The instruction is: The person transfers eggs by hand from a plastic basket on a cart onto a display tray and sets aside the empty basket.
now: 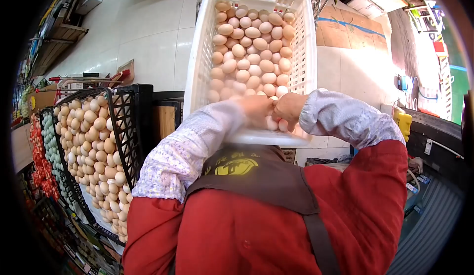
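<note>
A white plastic crate (pixel 196 52) with slotted sides holds many light brown and pinkish eggs (pixel 253 60). At its near end, my left hand (pixel 256 108) is blurred by motion over the eggs, and its fingers cannot be made out. Touching or almost touching it, my right hand (pixel 289 108) has its fingers curled down at the eggs; whatever lies within them is hidden. Both forearms wear pale patterned sleeve covers and reach over the crate's near rim.
To the left, a black crate (pixel 123 131) holds many more eggs. Beyond it are greenish eggs (pixel 53 146) and red packages (pixel 42 161). Flattened cardboard (pixel 350 30) lies on the floor at the right. A yellow object (pixel 403 123) is near my right elbow.
</note>
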The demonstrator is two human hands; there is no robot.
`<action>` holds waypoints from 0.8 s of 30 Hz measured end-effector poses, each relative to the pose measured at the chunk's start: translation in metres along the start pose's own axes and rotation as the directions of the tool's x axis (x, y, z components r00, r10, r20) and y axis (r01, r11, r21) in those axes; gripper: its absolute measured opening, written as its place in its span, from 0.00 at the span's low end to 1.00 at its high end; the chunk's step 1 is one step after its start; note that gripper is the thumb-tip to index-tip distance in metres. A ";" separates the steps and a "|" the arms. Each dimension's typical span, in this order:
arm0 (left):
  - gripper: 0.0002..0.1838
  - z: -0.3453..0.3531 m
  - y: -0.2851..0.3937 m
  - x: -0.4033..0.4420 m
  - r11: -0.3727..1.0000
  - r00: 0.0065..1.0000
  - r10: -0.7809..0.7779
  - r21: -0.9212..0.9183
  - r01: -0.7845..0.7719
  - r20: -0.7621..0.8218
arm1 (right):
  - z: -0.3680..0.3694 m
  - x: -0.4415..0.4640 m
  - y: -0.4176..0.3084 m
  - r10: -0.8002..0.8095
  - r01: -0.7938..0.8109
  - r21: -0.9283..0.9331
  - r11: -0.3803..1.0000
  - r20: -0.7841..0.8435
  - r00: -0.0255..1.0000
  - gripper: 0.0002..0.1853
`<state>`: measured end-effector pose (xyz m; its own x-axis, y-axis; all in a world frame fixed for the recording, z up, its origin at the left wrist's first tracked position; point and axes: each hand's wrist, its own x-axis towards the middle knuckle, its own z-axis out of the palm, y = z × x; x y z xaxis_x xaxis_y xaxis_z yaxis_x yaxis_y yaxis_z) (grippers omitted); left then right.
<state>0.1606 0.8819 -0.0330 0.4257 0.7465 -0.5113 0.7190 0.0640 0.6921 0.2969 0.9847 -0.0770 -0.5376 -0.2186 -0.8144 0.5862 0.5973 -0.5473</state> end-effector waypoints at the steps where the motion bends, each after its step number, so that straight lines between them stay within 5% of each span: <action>1: 0.24 0.013 -0.014 0.020 0.999 0.998 -0.019 0.042 0.017 0.063 | -0.001 0.003 0.002 -0.015 0.016 -0.115 0.993 0.013 1.000 0.21; 6: 0.28 0.033 -0.051 0.043 0.994 0.985 -0.073 -0.066 0.084 0.158 | -0.009 -0.007 -0.008 0.004 -0.004 -0.177 0.984 -0.002 1.000 0.21; 8: 0.29 0.037 -0.056 0.042 0.984 0.997 0.037 -0.178 -0.024 0.068 | -0.017 -0.022 -0.024 -0.240 0.245 -0.579 0.777 0.088 0.967 0.20; 13: 0.29 0.035 -0.060 0.039 0.962 0.995 0.097 -0.255 -0.096 -0.007 | -0.008 -0.034 -0.053 -0.015 -0.014 -0.742 0.671 -0.032 0.999 0.18; 16: 0.31 0.035 -0.062 0.037 0.970 0.998 0.047 -0.242 -0.037 0.033 | -0.002 -0.028 -0.045 0.054 -0.064 -0.768 0.637 -0.039 0.998 0.18; 19: 0.35 0.037 -0.069 0.042 0.950 0.994 0.033 -0.313 0.001 0.104 | -0.013 -0.032 -0.033 -0.112 0.080 -0.697 0.713 -0.001 0.994 0.19; 24: 0.37 0.050 -0.091 0.051 0.857 0.988 0.118 -0.513 -0.052 0.096 | -0.013 -0.013 -0.009 -0.075 -0.030 -0.420 0.907 -0.232 0.970 0.20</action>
<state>0.1440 0.8811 -0.1472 0.5582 0.6817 -0.4729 0.3123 0.3554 0.8810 0.2904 0.9925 -0.0590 -0.7057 -0.0780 -0.7042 0.2931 0.8727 -0.3904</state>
